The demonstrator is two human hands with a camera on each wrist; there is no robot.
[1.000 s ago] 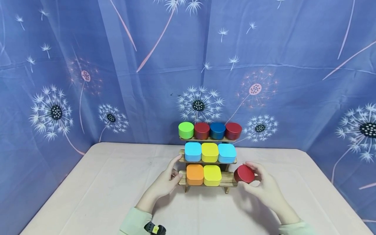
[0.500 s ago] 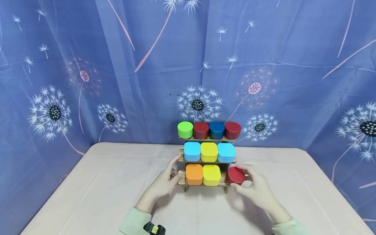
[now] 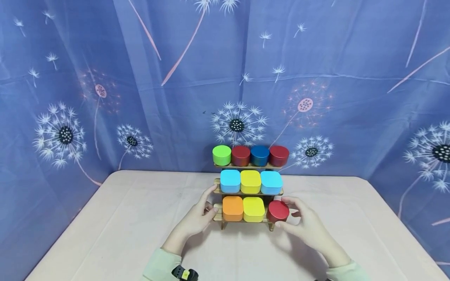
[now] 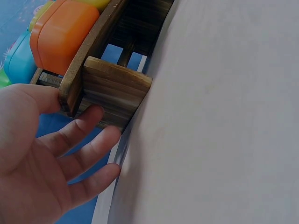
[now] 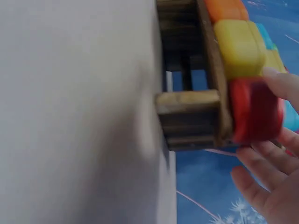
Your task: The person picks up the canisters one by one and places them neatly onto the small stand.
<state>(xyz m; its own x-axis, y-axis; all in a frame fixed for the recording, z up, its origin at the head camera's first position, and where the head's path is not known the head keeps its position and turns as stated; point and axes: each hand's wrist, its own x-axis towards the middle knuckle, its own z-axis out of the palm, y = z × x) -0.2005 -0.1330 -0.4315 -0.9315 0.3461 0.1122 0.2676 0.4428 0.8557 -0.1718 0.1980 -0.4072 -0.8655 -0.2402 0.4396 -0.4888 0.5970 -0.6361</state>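
Note:
A three-tier wooden display rack point(image 3: 218, 215) holds coloured tins. My left hand point(image 3: 195, 219) is at its left end; in the left wrist view the thumb point(image 4: 44, 97) touches the end of the lowest shelf, with the other fingers loosely extended beside the rack's leg point(image 4: 117, 81). My right hand point(image 3: 309, 224) holds a round red tin point(image 3: 278, 211) at the right end of the lowest shelf, thumb in front and fingers behind. That shelf also bears an orange square tin point(image 3: 233, 208) and a yellow square tin point(image 3: 254, 209), with a small gap before the red one.
On the middle shelf stand a light blue tin point(image 3: 230, 181), a yellow tin point(image 3: 250, 182) and another light blue tin point(image 3: 271, 182). Round green point(image 3: 222, 155), red point(image 3: 240, 155), blue point(image 3: 259, 155) and red tins line the top. A dandelion-print curtain point(image 3: 175, 117) hangs behind the pale table point(image 3: 147, 203).
My right hand has brought the round red tin leftward from beyond the rack's right end onto the lowest shelf, nearer the yellow tin. My left hand has stayed at the rack's left end.

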